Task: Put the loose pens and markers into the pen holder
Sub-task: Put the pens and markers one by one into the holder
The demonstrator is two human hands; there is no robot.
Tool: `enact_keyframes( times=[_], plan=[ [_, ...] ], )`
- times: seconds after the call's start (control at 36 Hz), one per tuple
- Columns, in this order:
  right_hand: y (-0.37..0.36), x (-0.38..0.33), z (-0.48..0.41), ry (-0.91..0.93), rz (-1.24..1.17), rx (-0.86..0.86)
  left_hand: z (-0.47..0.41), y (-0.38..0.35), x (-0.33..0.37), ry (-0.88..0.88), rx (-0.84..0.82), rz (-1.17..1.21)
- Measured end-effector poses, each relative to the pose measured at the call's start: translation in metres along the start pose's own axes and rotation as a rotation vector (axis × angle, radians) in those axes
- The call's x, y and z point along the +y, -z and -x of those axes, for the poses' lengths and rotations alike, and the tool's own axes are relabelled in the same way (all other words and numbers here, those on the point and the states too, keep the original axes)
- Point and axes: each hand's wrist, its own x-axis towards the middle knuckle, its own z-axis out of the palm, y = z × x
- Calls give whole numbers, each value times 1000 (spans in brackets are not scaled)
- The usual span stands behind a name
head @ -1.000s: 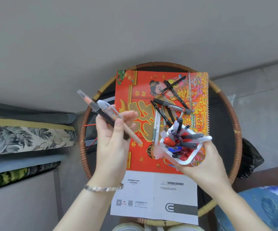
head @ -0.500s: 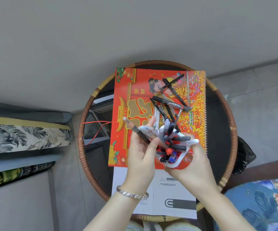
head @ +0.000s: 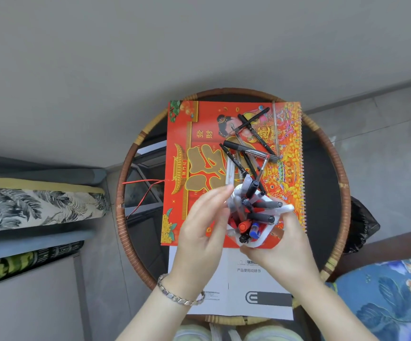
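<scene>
Two hands meet over a round table with a woven rim [head: 119, 212]. Closest to the person lies a white booklet [head: 248, 286] with black print. The left hand [head: 200, 232], with a silver bracelet [head: 178, 295] on its wrist, reaches up to the pen holder [head: 256, 242]. Its fingers are bunched by the pens there, but it is blurry, so I cannot tell if it holds one. The right hand [head: 282, 249] is wrapped around the white pen holder and holds it up, tipped toward the person. Many pens stick out of the holder: a red cap [head: 243, 226], a blue cap [head: 255, 230] and some black and grey ones. Under the holder and farther back lies a big red and gold calendar [head: 199, 148] with a wire spine on its right edge. A bunch of loose black pens [head: 251, 136] lies crisscross on the far part of the calendar. A thin red string [head: 140, 187] hangs off its left side. Behind the table is a plain grey wall [head: 175, 45].
</scene>
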Motion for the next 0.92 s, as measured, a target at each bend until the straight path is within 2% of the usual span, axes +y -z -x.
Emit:
enact_keyframes(
  times=[0.22,0.28,0.36,0.44,0.53,0.67,0.78,0.92],
  plan=[
    [9,3,-6,34,82,15,5,-15,1,76,-220,-51],
    [11,7,-9,20,82,13,2,-16,1,79,-200,-87],
    [17,13,-11,6,64,47,-11,-15,-5,99,-37,-105],
    [26,17,-13,3,55,87,-36,-17,-25,282,52,-117],
    [37,22,-19,-12,64,107,-61,-24,-53,473,37,-219],
    [52,28,-28,-17,53,128,-92,-50,-86,586,-43,-440],
    [59,29,-33,-6,58,117,-98,-68,-99,600,-142,-626],
    [62,29,-33,-15,59,99,-93,-67,-100,644,-152,-663]
  ],
)
